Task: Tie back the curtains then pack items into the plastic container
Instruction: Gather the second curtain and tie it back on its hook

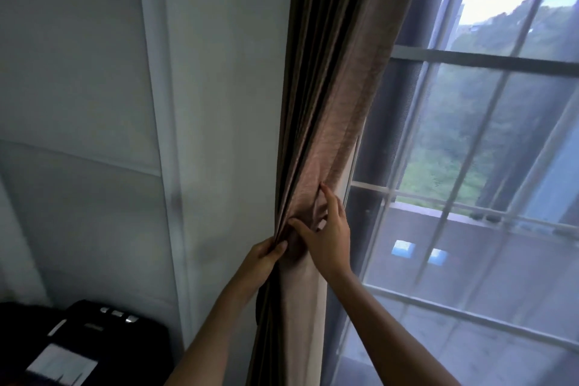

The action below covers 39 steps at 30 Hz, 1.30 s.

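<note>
A brown-pink curtain point(332, 110) hangs gathered in folds along the wall, left of the window. My left hand point(266, 255) pinches the bunched folds at their left edge, thumb on the front. My right hand point(329, 235) lies against the front of the same bundle, index finger and thumb spread on the cloth, other fingers curled into a fold. No tie-back strap shows. The plastic container is out of view.
A white padded wall point(219, 103) stands left of the curtain. A window point(470, 166) with pale bars and a sheer layer fills the right side. A black device point(78, 345) with silver buttons and a white sheet sits at the bottom left.
</note>
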Tool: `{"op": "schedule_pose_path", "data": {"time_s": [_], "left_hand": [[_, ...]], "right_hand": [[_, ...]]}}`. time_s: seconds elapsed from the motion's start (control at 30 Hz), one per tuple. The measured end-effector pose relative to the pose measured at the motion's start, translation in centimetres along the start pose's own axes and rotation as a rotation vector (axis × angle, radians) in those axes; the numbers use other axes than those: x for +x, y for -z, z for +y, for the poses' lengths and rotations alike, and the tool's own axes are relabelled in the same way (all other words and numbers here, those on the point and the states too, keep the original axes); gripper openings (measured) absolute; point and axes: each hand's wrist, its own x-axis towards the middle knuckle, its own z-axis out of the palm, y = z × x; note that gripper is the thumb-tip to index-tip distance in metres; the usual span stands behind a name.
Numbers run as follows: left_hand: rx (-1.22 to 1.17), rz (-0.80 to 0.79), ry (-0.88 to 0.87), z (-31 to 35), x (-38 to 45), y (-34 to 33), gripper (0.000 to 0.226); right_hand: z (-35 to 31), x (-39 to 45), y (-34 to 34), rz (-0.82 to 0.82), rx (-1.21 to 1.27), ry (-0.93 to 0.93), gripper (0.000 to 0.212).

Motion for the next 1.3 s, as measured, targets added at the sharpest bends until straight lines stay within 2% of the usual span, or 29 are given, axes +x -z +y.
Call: {"op": "schedule_pose_path", "data": {"time_s": [0.43, 0.53, 0.7, 0.83, 0.97, 1.07, 1.2, 1.3], "left_hand": [[0.004, 0.072, 0.027, -2.4, 0.6, -1.8, 0.027], [-0.005, 0.089, 0.03, -2.4, 0.8, -1.9, 0.028], [0.021, 0.056, 0.041, -2.0, 1.1, -2.3, 0.028], [0.045, 0.036, 0.07, -1.7, 0.8, -3.2, 0.023], [0.131, 0.072, 0.027, -1.8, 0.7, -3.0, 0.024], [0.375, 0.19, -0.127, -3.7, 0.2, -2.8, 0.03], [0.56, 0.445, -0.295, -7.4, -1.9, -2.7, 0.019], [0.696, 0.479, -0.298, -9.2, -3.6, -2.6, 0.026]], "right_hand": [[0.6, -0.4, 0.4, -0.013, 0.039, -0.024, 0.081], [0.7, -0.8, 0.5, -0.046, 0.122, -0.023, 0.084], [-0.1, -1.8, -0.4, -0.003, 0.074, -0.014, 0.09], [-1.0, -2.0, -1.6, 0.079, 0.016, -0.037, 0.08], [-0.9, -1.6, -1.9, 0.121, -0.105, 0.024, 0.067], [-0.7, -1.3, -1.9, 0.135, -0.163, 0.066, 0.062], [-0.1, -1.0, -1.5, 0.142, -0.196, 0.097, 0.056], [0.3, -1.2, -1.1, 0.133, -0.188, 0.124, 0.054]]}}
